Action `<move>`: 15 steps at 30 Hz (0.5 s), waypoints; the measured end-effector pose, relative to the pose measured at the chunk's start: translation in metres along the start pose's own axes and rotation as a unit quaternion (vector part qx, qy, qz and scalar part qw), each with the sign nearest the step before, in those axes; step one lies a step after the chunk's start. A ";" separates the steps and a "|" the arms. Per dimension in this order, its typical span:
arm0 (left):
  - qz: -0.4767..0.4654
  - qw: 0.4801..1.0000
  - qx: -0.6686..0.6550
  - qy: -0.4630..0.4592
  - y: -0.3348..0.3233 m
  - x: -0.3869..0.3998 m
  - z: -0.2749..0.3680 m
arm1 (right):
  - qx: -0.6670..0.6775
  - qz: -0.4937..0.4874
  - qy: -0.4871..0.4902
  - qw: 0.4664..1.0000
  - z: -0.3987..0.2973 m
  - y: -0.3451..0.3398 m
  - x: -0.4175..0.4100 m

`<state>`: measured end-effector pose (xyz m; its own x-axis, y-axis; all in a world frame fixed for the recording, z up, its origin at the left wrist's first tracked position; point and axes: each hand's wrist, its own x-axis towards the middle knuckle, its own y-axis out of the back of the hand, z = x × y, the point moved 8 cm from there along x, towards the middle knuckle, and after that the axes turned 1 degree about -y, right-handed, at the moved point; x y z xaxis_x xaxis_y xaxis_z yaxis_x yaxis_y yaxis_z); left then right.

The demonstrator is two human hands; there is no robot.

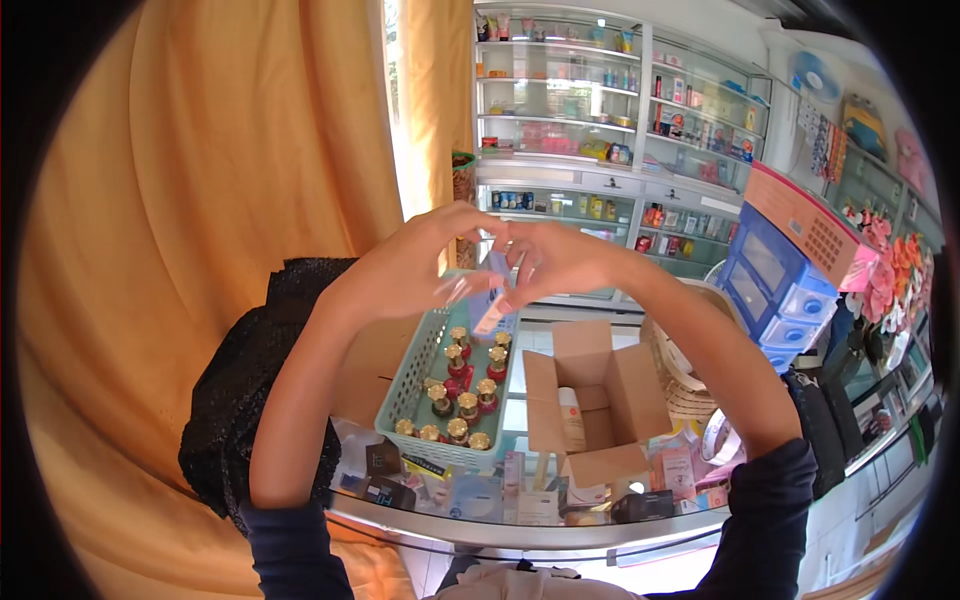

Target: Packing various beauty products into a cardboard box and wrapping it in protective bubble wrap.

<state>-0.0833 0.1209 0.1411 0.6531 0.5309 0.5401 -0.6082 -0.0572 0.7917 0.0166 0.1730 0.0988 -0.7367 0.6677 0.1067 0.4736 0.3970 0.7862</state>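
Note:
Both hands are raised over a green plastic basket (399,375) on the glass counter. Between them is a small bluish box (491,300) with a pale end, tilted and partly covered by fingers. My right hand (562,259) has its fingertips on the box. My left hand (420,262) is curled at the other side, with a clear, blurred piece, perhaps plastic film, by its fingers; its exact grip is unclear. Several nail polish bottles (468,409) with gold flower-shaped caps stand in the basket. To the right, an open cardboard box (630,382) holds a white-capped bottle (571,420).
Boxed cosmetics (536,508) show along the counter's front. A woven basket (686,401), a tape roll (721,439) and blue plastic drawers (780,285) are at right. Black sparkly fabric (240,390) lies at left beside an orange curtain (225,150). Glass shelves (559,82) stand behind.

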 end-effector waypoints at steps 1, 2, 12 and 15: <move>-0.001 1.000 0.003 0.010 -0.001 -0.008 0.017 | 0.001 0.003 -0.005 1.000 -0.009 -0.001 -0.022; -0.015 1.000 -0.003 0.006 -0.007 -0.013 0.029 | 0.002 0.005 -0.003 1.000 -0.012 -0.004 -0.040; -0.051 0.998 0.013 -0.039 -0.085 -0.018 0.099 | 0.135 -0.046 0.052 0.989 -0.015 -0.029 -0.140; -0.030 0.999 -0.006 -0.013 -0.089 -0.014 0.113 | 0.183 -0.028 0.067 0.980 -0.025 -0.025 -0.160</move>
<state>0.0124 0.0231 0.0957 0.7001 0.5116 0.4981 -0.5720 -0.0156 0.8201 0.1106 0.0400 0.0774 -0.8122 0.5588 0.1677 0.5534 0.6468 0.5247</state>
